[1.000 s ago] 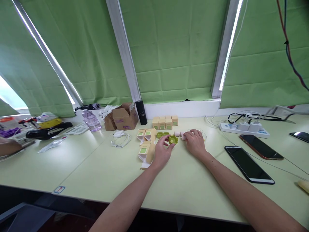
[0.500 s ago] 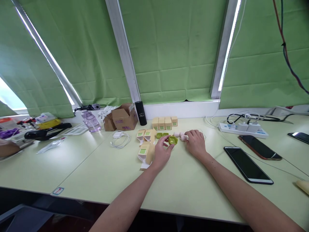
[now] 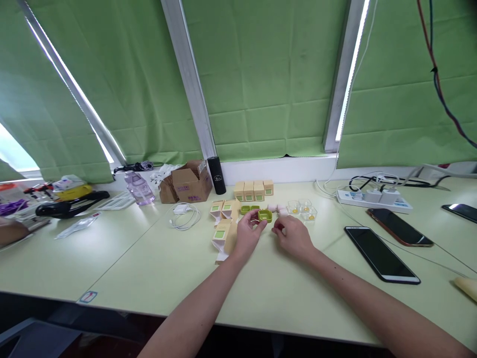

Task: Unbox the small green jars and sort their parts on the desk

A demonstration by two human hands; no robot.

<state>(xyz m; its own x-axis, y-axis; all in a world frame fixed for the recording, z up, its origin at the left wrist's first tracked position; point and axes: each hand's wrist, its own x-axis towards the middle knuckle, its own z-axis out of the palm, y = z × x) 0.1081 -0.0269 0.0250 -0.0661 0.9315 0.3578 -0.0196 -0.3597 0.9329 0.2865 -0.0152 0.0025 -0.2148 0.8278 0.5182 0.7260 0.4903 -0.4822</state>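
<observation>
And at the near right of the counter [image 3: 167, 278], a white-edged phone [image 3: 382, 254] is laid flat. At the middle, the right hand [image 3: 296, 238] is seen, its fingers drawn narrow; whether anything is pinched there cannot be told. Just left, a small green cup [image 3: 265, 216] is held in the fingers of the left hand [image 3: 246, 232]. Beyond, 3 clear cups [image 3: 305, 205] are clustered; farther off, 4 small boxes [image 3: 249, 190] are lined up.

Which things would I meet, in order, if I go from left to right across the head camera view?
Purple-tinted bottle, brown cardboard box, black cylinder, left hand, small green cup that it holds, right hand, phone with white ends.
</observation>
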